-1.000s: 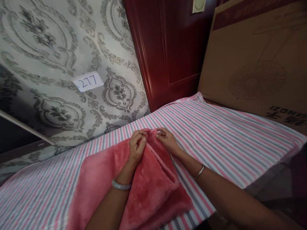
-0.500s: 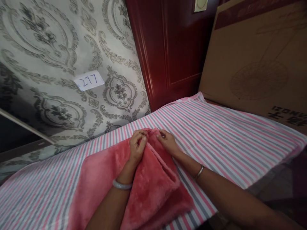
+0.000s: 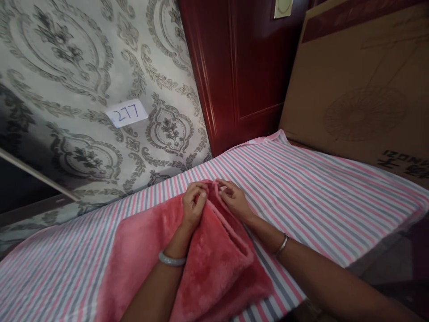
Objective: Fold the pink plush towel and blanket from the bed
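A coral-pink plush cover (image 3: pixel 214 264) with an open edge lies on a striped cloth (image 3: pixel 308 192). My left hand (image 3: pixel 194 201) pinches the cover's edge near its far corner, fingers closed. Just to the right, my right hand (image 3: pixel 233 197) is closed on the other side of that edge, thumb and fingers gripping the rim. Between the hands the opening runs down toward the lower right as a dark slit. Whatever lies inside the opening is hidden. A pale bangle is on my left wrist and a thin bracelet on my right.
A patterned wall (image 3: pixel 77 89) with a paper label (image 3: pixel 127 113) reading 277 rises behind the cloth. A dark red door (image 3: pixel 254 67) stands beyond, and a large cardboard box (image 3: pixel 348 89) leans at the right.
My right hand has shifted its grip along the cover's edge, its index finger now stretched toward the left hand. The left hand keeps its hold, and the view has moved slightly.
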Demonstrator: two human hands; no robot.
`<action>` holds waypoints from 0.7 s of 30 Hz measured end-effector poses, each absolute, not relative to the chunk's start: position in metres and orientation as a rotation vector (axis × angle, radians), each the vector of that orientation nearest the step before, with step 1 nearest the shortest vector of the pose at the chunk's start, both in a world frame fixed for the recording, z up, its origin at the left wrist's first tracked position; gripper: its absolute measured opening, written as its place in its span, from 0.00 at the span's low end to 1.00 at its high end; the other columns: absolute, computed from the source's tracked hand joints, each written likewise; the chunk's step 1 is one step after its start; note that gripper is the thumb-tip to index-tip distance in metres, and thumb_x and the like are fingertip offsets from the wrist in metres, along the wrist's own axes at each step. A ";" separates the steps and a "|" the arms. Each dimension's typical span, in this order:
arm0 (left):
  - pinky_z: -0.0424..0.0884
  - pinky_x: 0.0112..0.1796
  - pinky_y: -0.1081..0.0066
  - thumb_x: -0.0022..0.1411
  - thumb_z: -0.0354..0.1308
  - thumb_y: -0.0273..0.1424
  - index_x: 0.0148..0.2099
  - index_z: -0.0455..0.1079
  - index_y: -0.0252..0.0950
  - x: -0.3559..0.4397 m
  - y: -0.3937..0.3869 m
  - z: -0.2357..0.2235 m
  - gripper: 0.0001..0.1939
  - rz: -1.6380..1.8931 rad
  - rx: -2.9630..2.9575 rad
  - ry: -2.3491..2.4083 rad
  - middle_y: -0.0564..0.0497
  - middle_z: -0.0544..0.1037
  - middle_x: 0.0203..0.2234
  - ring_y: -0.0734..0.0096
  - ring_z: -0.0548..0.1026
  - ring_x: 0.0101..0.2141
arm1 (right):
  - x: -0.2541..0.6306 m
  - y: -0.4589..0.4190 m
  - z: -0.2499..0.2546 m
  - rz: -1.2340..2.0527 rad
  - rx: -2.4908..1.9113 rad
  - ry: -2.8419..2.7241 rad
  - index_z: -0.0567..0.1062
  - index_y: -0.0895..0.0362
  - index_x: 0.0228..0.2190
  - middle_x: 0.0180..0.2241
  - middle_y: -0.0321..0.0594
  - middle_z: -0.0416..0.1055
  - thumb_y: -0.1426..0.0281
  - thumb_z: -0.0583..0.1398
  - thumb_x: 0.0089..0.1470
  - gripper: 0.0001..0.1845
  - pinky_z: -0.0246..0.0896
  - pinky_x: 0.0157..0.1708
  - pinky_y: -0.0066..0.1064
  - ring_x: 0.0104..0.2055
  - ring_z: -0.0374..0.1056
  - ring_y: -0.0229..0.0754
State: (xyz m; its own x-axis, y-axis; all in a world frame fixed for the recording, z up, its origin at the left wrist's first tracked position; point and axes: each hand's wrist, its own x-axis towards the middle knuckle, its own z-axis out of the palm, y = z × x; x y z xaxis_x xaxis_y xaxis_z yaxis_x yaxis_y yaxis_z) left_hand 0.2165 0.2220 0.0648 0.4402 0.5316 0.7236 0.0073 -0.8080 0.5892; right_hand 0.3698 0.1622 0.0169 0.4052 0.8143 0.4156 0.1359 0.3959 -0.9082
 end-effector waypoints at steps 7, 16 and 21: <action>0.72 0.44 0.59 0.68 0.52 0.43 0.28 0.67 0.39 0.217 0.223 0.065 0.19 1.356 2.194 0.471 0.47 0.77 0.35 0.61 0.76 0.40 | 0.363 0.164 0.009 0.292 -1.161 -1.442 0.71 0.51 0.59 0.51 0.45 0.67 0.72 0.57 0.60 0.25 0.62 0.56 0.41 0.54 0.65 0.46; 0.71 0.44 0.59 0.68 0.53 0.41 0.29 0.67 0.39 0.217 0.223 0.064 0.17 1.361 2.178 0.442 0.48 0.77 0.36 0.61 0.76 0.41 | 0.355 0.164 0.013 0.138 -1.177 -1.503 0.72 0.53 0.53 0.53 0.44 0.70 0.73 0.54 0.63 0.18 0.63 0.57 0.40 0.56 0.65 0.45; 0.71 0.44 0.60 0.68 0.53 0.40 0.28 0.65 0.38 0.217 0.222 0.064 0.17 1.359 2.165 0.466 0.48 0.77 0.36 0.62 0.75 0.41 | 0.355 0.163 0.016 0.124 -1.262 -1.590 0.76 0.54 0.50 0.53 0.45 0.71 0.73 0.54 0.65 0.16 0.62 0.58 0.40 0.56 0.66 0.46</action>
State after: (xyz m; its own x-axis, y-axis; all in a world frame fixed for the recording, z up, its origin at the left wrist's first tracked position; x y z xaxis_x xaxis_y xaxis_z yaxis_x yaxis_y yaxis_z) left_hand 0.2165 0.2220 0.0641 0.4326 0.5477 0.7162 0.0073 -0.7964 0.6047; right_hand 0.3554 0.1634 0.0159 0.1108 0.7561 0.6451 0.6473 0.4377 -0.6241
